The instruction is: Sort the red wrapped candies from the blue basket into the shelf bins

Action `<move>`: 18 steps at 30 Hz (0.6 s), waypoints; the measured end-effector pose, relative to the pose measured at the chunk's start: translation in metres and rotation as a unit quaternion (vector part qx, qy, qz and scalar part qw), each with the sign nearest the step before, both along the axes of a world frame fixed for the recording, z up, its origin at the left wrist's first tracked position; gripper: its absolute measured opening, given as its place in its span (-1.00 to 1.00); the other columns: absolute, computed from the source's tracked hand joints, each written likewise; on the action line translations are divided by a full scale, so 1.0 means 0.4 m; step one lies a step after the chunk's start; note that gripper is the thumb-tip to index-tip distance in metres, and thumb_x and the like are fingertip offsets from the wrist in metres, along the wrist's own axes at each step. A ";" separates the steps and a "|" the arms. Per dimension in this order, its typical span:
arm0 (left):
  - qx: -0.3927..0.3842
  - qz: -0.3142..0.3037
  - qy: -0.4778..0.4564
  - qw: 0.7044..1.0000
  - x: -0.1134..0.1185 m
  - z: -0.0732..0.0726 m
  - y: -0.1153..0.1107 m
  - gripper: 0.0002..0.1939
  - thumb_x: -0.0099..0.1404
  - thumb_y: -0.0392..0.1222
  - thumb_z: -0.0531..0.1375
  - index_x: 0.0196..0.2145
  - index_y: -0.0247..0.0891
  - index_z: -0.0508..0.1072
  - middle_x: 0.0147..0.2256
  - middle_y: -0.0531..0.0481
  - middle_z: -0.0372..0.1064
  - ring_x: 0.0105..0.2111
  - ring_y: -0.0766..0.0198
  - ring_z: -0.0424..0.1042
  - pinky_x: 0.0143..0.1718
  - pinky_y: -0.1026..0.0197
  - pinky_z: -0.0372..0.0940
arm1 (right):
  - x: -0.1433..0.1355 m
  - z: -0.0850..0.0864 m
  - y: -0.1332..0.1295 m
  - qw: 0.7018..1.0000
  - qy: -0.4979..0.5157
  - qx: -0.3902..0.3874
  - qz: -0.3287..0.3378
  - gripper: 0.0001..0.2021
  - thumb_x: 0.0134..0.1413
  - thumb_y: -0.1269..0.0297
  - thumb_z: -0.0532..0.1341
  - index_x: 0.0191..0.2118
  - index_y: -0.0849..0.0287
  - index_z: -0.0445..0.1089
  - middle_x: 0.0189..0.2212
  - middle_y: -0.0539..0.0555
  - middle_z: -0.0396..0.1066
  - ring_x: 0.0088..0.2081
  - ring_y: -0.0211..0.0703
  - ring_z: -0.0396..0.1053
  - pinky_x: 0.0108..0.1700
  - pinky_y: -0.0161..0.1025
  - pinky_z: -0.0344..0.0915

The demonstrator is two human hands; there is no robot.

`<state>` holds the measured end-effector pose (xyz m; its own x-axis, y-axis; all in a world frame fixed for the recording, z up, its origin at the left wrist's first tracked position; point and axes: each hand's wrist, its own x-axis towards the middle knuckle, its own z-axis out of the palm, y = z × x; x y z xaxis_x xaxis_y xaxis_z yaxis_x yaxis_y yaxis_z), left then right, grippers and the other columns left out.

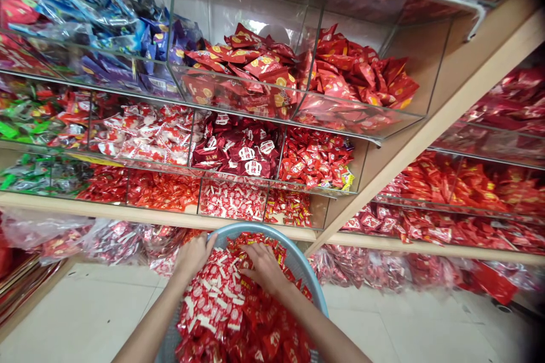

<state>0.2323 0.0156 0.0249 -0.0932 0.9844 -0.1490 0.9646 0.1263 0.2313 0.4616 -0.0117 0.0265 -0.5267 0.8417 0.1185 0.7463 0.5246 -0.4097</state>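
A blue plastic basket point(313, 272) is filled with wrapped candies. On its left side are red-and-white candies point(215, 295); darker red packets point(275, 332) fill the front and right, and small red-and-yellow ones lie at the back. My left hand point(193, 258) grips the basket's rim at the upper left, its thumb towards the inside and some fingers hidden. Inside the basket, my right hand point(264, 265) rests on the candies near the back, fingers stretched out and a little apart. No piece is plainly held in it.
Glass-fronted shelf bins hold candies ahead: orange-printed red packets point(255, 62), maroon packets point(242, 147) and red-and-white candies point(234, 199). A slanting wooden post point(395, 142) divides the shelves. Clear bags of candies point(114, 238) lie beneath on the tiled floor point(102, 306).
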 end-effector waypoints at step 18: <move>0.004 -0.003 0.001 1.000 -0.003 -0.001 -0.003 -0.35 0.32 0.19 -0.31 -0.18 -0.30 0.38 -0.31 -0.27 0.49 -0.25 -0.08 0.49 -0.25 0.00 0.29 | 0.257 0.106 0.468 0.956 -0.153 0.029 -0.248 -0.45 0.17 -0.04 0.01 0.15 0.23 0.24 0.16 0.24 0.23 0.17 0.16 0.12 0.19 -0.05 -0.04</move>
